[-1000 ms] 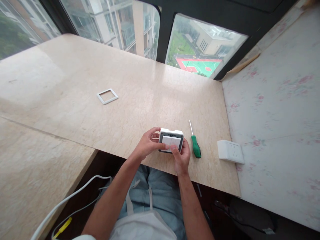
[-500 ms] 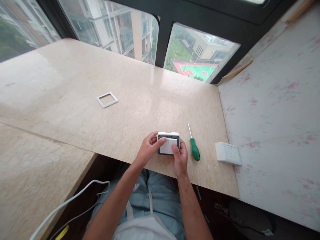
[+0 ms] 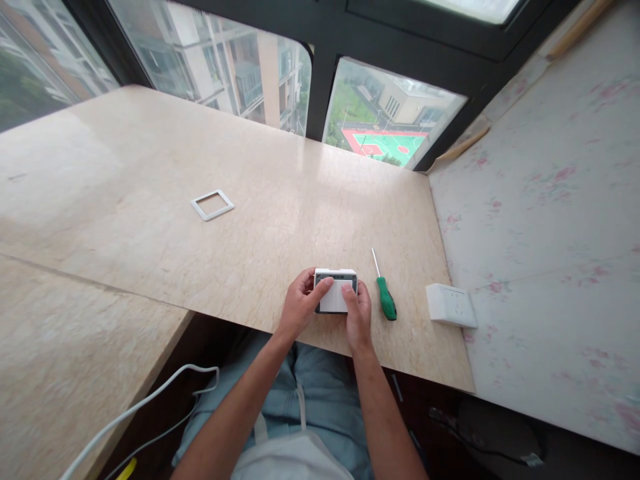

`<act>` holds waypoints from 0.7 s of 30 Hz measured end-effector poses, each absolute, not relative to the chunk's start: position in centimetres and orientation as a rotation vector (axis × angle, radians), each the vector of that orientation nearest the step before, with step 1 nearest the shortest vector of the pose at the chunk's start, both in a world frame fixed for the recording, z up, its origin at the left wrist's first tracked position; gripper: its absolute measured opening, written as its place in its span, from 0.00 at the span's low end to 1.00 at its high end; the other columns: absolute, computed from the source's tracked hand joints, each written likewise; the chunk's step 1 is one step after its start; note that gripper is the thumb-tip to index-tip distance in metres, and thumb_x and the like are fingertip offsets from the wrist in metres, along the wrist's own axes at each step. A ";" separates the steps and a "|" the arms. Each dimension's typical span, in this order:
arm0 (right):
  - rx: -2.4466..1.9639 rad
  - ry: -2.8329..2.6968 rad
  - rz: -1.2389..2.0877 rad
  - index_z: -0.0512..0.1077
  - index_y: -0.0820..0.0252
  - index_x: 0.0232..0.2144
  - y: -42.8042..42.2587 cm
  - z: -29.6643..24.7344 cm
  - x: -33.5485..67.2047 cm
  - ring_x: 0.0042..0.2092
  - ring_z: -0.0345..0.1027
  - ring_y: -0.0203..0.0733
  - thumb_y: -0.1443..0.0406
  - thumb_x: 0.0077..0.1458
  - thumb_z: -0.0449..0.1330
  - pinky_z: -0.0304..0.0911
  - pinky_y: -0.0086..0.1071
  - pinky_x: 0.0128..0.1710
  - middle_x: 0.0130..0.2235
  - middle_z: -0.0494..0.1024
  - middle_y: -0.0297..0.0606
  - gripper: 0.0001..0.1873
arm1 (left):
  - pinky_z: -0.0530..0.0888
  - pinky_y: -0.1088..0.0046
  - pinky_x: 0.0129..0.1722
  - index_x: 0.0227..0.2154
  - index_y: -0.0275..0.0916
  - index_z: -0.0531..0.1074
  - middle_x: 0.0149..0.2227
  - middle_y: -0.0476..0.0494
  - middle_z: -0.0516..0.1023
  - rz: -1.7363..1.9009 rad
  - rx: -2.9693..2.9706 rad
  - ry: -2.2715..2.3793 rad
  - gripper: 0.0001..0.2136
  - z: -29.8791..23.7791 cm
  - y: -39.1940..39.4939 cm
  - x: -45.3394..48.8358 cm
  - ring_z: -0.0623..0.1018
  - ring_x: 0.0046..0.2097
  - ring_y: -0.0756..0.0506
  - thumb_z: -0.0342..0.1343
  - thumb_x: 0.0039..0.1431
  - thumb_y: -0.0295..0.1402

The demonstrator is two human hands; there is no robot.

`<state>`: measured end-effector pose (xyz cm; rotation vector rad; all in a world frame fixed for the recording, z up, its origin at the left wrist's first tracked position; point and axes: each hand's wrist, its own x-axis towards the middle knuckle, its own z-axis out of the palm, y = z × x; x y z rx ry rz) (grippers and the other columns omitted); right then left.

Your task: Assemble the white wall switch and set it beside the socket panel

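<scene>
Between my two hands is a white wall switch (image 3: pixel 336 301) with two side-by-side rockers and a dark inner border. My left hand (image 3: pixel 303 300) grips its left side, the thumb lying on the left rocker. My right hand (image 3: pixel 359 313) closes round the right side, its thumb pressed on the right rocker. The fingers behind the switch are hidden. Just right of my right hand, a screwdriver (image 3: pixel 387 300) with a green handle lies on the stone counter, its tip pointing away from me. A white rectangular frame (image 3: pixel 213 215) lies flat farther off to the left.
A white socket box (image 3: pixel 450 305) stands against the flowered wall (image 3: pixel 540 233) at the right. Windows with a dark frame (image 3: pixel 320 80) bound the counter (image 3: pixel 260 253) at the back. A white cable (image 3: pixel 145 393) hangs below the counter's front edge at the lower left.
The view has shifted slightly. Both hands keep hold of the switch, which is now tipped a little differently, with its top side showing less. Screwdriver and frame stay where they lay.
</scene>
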<state>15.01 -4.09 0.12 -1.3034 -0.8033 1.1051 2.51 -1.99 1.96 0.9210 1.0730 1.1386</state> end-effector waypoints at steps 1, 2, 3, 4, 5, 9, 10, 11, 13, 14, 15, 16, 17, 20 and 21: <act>-1.301 -0.801 1.110 0.72 0.58 0.41 -4.1 0.2 15.0 0.35 0.70 0.41 0.47 0.54 0.65 0.68 0.34 0.34 0.37 0.76 0.36 0.23 | 0.70 0.75 0.32 0.41 0.38 0.74 0.34 0.48 0.77 1.136 0.933 1.072 0.18 1.9 -1.9 2.5 0.75 0.34 0.48 0.62 0.58 0.48; -1.297 -0.804 1.116 0.72 0.58 0.41 -4.1 0.2 15.1 0.35 0.70 0.41 0.47 0.54 0.65 0.68 0.34 0.34 0.37 0.76 0.36 0.22 | 0.70 0.75 0.32 0.42 0.38 0.74 0.35 0.48 0.77 1.129 0.949 1.069 0.18 1.8 -1.8 2.4 0.75 0.34 0.48 0.62 0.59 0.48; -1.294 -0.812 1.122 0.72 0.58 0.41 -4.1 0.2 15.2 0.36 0.71 0.41 0.48 0.55 0.65 0.69 0.34 0.35 0.38 0.76 0.36 0.22 | 0.71 0.75 0.33 0.42 0.38 0.74 0.35 0.47 0.77 1.115 0.966 1.062 0.19 1.8 -1.8 2.3 0.75 0.35 0.48 0.61 0.59 0.48; -1.288 -0.826 1.128 0.72 0.58 0.42 -4.1 0.2 15.3 0.37 0.71 0.42 0.48 0.55 0.65 0.69 0.35 0.36 0.38 0.77 0.36 0.22 | 0.72 0.74 0.34 0.43 0.38 0.74 0.36 0.47 0.77 1.098 0.983 1.052 0.19 1.7 -1.8 2.1 0.76 0.36 0.47 0.62 0.58 0.48; -1.280 -0.843 1.134 0.72 0.58 0.43 -4.1 0.2 15.5 0.39 0.72 0.43 0.49 0.55 0.65 0.70 0.36 0.38 0.40 0.78 0.36 0.22 | 0.73 0.73 0.36 0.45 0.39 0.73 0.38 0.47 0.77 1.079 0.997 1.033 0.20 1.7 -1.7 2.0 0.77 0.38 0.47 0.64 0.57 0.47; -1.210 -0.888 1.216 0.71 0.56 0.51 -4.1 -0.1 16.2 0.48 0.74 0.47 0.52 0.53 0.68 0.69 0.41 0.50 0.47 0.80 0.40 0.26 | 0.75 0.68 0.46 0.49 0.39 0.71 0.46 0.43 0.79 0.999 1.026 0.896 0.25 1.9 -1.8 1.2 0.78 0.47 0.43 0.70 0.50 0.40; -1.192 -0.889 1.246 0.70 0.56 0.52 -4.1 -0.1 16.4 0.49 0.75 0.48 0.53 0.53 0.69 0.69 0.43 0.51 0.49 0.80 0.41 0.28 | 0.75 0.67 0.47 0.49 0.39 0.71 0.46 0.41 0.79 0.990 1.025 0.870 0.24 2.0 -1.8 1.1 0.79 0.48 0.42 0.70 0.50 0.40; -1.180 -0.889 1.272 0.70 0.56 0.53 -4.1 -0.2 16.6 0.49 0.75 0.48 0.53 0.52 0.70 0.69 0.43 0.52 0.50 0.80 0.41 0.28 | 0.76 0.66 0.47 0.48 0.38 0.72 0.47 0.40 0.79 0.986 1.021 0.856 0.24 2.1 -1.8 1.0 0.79 0.48 0.42 0.70 0.51 0.40; -1.175 -0.891 1.290 0.70 0.56 0.53 -4.0 -0.2 16.8 0.51 0.76 0.50 0.53 0.52 0.70 0.70 0.44 0.52 0.50 0.81 0.42 0.29 | 0.76 0.65 0.47 0.48 0.37 0.72 0.47 0.39 0.80 0.993 1.006 0.860 0.23 2.2 -1.7 0.9 0.79 0.48 0.41 0.70 0.51 0.41; -1.177 -0.893 1.288 0.71 0.56 0.52 -4.0 -0.1 16.8 0.51 0.75 0.50 0.53 0.52 0.70 0.70 0.44 0.52 0.50 0.81 0.43 0.28 | 0.76 0.65 0.47 0.47 0.37 0.73 0.46 0.39 0.80 1.000 1.000 0.867 0.23 2.2 -1.7 1.0 0.80 0.48 0.41 0.69 0.52 0.41; -1.179 -0.895 1.287 0.71 0.56 0.52 -3.9 -0.1 16.8 0.52 0.75 0.51 0.53 0.52 0.70 0.70 0.44 0.52 0.51 0.81 0.43 0.28 | 0.76 0.65 0.48 0.48 0.37 0.73 0.46 0.39 0.80 1.008 0.996 0.871 0.22 2.1 -1.7 1.0 0.80 0.48 0.41 0.69 0.52 0.40; -1.181 -0.893 1.284 0.71 0.57 0.52 -3.9 -0.1 16.7 0.53 0.75 0.51 0.53 0.52 0.69 0.70 0.44 0.53 0.51 0.81 0.43 0.28 | 0.76 0.64 0.49 0.48 0.37 0.73 0.46 0.39 0.80 1.016 0.992 0.875 0.22 2.0 -1.7 1.1 0.80 0.48 0.41 0.69 0.52 0.40; -1.182 -0.888 1.280 0.71 0.57 0.52 -3.9 -0.1 16.7 0.53 0.75 0.51 0.53 0.52 0.70 0.70 0.44 0.53 0.51 0.80 0.43 0.28 | 0.76 0.64 0.50 0.49 0.37 0.73 0.46 0.39 0.80 1.023 0.989 0.878 0.23 1.8 -1.7 1.2 0.80 0.49 0.40 0.69 0.52 0.40; -1.178 -0.858 1.267 0.71 0.57 0.53 -3.9 -0.1 16.4 0.54 0.74 0.51 0.53 0.52 0.70 0.70 0.45 0.53 0.52 0.80 0.44 0.29 | 0.76 0.60 0.52 0.58 0.37 0.68 0.51 0.35 0.78 1.045 0.961 0.929 0.33 1.1 -1.7 1.4 0.79 0.51 0.39 0.70 0.51 0.41; -1.175 -0.847 1.263 0.70 0.57 0.54 -4.0 -0.1 16.4 0.54 0.75 0.51 0.53 0.52 0.69 0.71 0.44 0.53 0.52 0.80 0.44 0.30 | 0.77 0.59 0.52 0.63 0.39 0.63 0.55 0.33 0.75 1.056 0.956 0.956 0.39 0.8 -1.8 1.5 0.79 0.52 0.38 0.71 0.50 0.41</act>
